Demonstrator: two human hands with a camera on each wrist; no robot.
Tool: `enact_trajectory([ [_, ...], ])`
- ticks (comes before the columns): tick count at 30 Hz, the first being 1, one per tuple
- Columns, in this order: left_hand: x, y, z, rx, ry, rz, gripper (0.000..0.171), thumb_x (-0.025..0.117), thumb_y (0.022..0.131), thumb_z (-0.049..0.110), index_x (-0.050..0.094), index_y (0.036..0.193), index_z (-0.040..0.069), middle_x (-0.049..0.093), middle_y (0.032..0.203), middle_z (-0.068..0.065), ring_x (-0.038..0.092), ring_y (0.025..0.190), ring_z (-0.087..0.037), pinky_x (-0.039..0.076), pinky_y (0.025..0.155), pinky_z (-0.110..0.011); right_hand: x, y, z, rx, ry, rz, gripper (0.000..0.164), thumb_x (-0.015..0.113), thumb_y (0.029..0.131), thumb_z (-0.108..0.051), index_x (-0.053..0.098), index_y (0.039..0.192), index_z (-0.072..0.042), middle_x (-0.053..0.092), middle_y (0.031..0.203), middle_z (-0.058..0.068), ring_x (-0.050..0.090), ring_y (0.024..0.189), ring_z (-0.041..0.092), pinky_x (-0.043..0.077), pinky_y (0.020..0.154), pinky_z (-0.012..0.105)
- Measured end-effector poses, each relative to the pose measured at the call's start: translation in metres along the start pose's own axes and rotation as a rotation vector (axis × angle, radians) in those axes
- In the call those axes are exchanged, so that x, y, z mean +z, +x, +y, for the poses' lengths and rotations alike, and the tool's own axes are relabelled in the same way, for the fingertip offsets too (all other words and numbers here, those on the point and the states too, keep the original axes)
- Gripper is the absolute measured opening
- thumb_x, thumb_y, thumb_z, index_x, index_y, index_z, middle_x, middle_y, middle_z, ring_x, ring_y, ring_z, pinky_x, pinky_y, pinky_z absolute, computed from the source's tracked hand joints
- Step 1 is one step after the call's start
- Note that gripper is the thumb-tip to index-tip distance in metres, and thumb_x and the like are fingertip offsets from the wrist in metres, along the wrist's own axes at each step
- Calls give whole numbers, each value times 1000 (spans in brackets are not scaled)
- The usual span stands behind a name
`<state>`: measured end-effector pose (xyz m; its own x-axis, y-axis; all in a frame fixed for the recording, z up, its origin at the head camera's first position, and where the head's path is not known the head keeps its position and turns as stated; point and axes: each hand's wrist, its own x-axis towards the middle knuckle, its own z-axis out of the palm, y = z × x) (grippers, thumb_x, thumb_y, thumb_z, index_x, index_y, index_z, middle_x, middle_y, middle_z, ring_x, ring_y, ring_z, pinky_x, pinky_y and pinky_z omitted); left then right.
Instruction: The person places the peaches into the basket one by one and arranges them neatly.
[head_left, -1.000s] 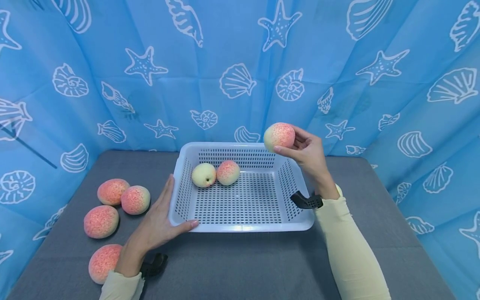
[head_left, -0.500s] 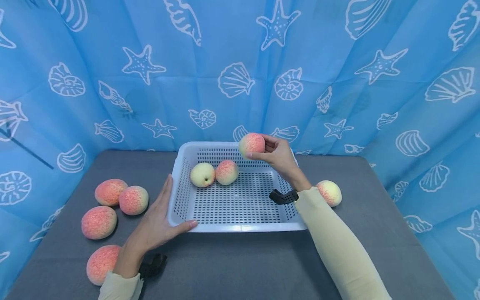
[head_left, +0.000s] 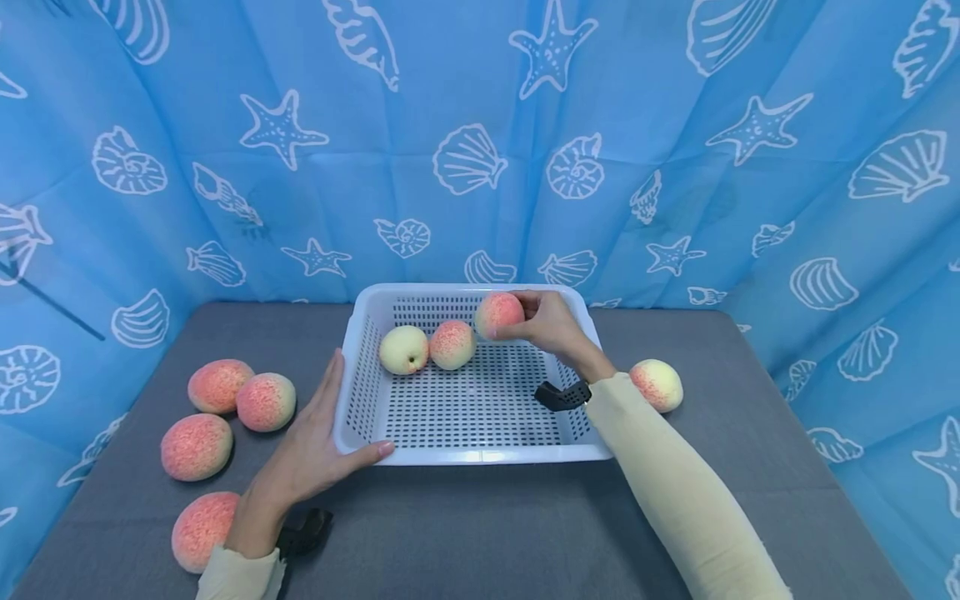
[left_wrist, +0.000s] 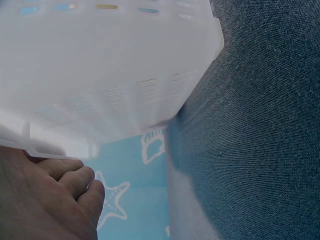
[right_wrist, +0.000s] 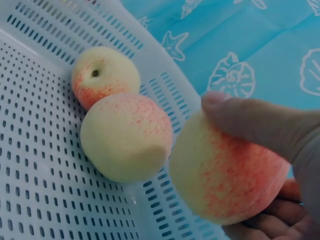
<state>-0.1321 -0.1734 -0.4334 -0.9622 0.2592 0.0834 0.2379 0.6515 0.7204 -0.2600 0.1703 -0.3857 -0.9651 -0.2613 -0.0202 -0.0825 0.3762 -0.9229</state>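
Note:
My right hand [head_left: 551, 321] holds a peach [head_left: 498, 315] between thumb and fingers, inside the back of a white plastic basket [head_left: 480, 456]. The right wrist view shows the thumb across the top of this peach [right_wrist: 225, 175] and fingers beneath. Two more peaches lie in the basket: a pale one [head_left: 403, 350] and a pinker one [head_left: 453, 345], touching each other. My left hand [head_left: 311, 446] rests at the basket's front left corner, fingers stretched along the left side and thumb on the front rim. The left wrist view shows its fingers [left_wrist: 75, 182] beside the basket's rim.
On the grey cloth [head_left: 480, 533], several pink peaches [head_left: 197, 447] lie left of the left hand; one is partly covered by the left wrist. Right of the basket, a pale peach [head_left: 657, 385] lies beside the right sleeve. A blue shell-print curtain [head_left: 480, 208] hangs behind.
My right hand has moved left and down with the peach, from above the basket's back right rim into the basket. The peach at right has come into sight. My left hand stays put.

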Motion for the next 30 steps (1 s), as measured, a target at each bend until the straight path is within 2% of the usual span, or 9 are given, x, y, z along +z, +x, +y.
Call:
enact_trajectory([
  [8,1,0,1,-11,-9,0,133,85,78,51,-18,160,33,-7,170,-10,24,147,-47,31,105,-73,7,2,5,112,-118,-22,60,91,75,-15,68,129,-6,71,113,9,67,99,23,55,86,43],
  [13,1,0,0,4,-18,1,133,86,78,49,-17,160,33,-8,170,-6,23,147,-46,31,105,-73,12,2,5,178,-206,-16,59,92,73,-14,69,127,-5,71,110,9,66,96,23,55,82,37],
  [18,0,-1,0,10,-27,-1,132,86,78,48,-17,160,33,-7,170,-7,24,147,-46,31,104,-73,17,3,8,218,-205,-19,59,93,71,-12,70,125,-3,71,108,9,66,95,23,55,80,34],
  [30,-1,-2,1,-10,-24,-12,132,84,78,53,-18,160,33,-9,169,-8,19,148,-47,29,104,-74,22,2,10,240,-216,-3,48,93,70,-7,74,114,-1,70,104,10,62,88,23,53,75,32],
])
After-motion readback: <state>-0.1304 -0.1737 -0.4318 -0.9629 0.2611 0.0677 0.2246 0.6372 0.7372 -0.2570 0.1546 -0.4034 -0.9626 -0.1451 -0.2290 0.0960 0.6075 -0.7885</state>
